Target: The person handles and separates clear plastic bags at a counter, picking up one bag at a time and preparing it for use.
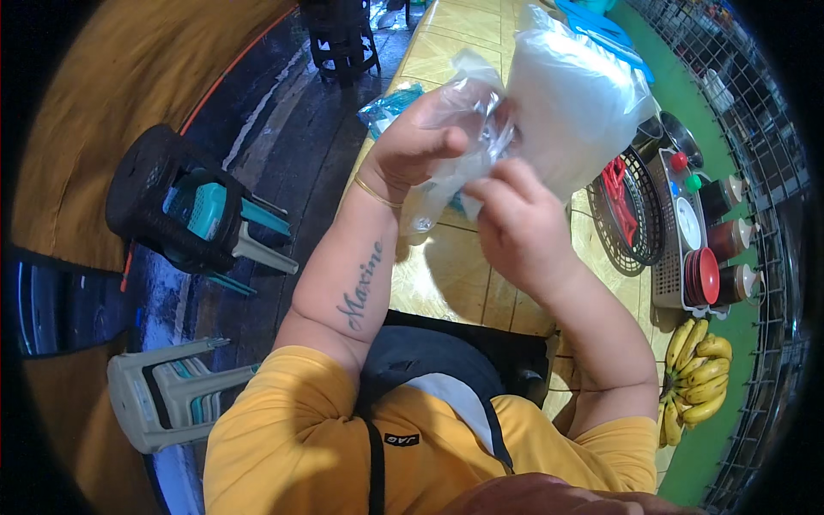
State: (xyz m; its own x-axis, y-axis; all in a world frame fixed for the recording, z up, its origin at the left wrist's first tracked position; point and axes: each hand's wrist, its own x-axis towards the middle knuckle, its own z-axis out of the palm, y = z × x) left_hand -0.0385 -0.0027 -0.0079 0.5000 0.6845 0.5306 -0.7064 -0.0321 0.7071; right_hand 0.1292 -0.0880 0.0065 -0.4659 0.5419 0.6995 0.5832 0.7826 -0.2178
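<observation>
A thin clear plastic bag (473, 145) hangs crumpled between my two hands above the tiled counter (444, 283). My left hand (418, 135) has the bag draped over its fingers, with the thumb apart from them; its fingertips are hidden behind the plastic. At the bag's right edge, my right hand (524, 222) is curled with its fingertips against the plastic, slightly blurred. Just beyond the hands stands a large bulging bag of translucent white plastic (579, 103). A blue and clear plastic packet (389, 109) lies behind my left wrist, at the counter's left edge.
Right of my hands are a black oval basket (650, 212) with red strips, a grey perforated rack (666, 283) with red bowls (702, 277), and sauce jars (730, 238). Bananas (698, 380) lie near my right elbow. Stacked plastic stools (145, 187) stand left. Wire mesh (753, 96) borders the right.
</observation>
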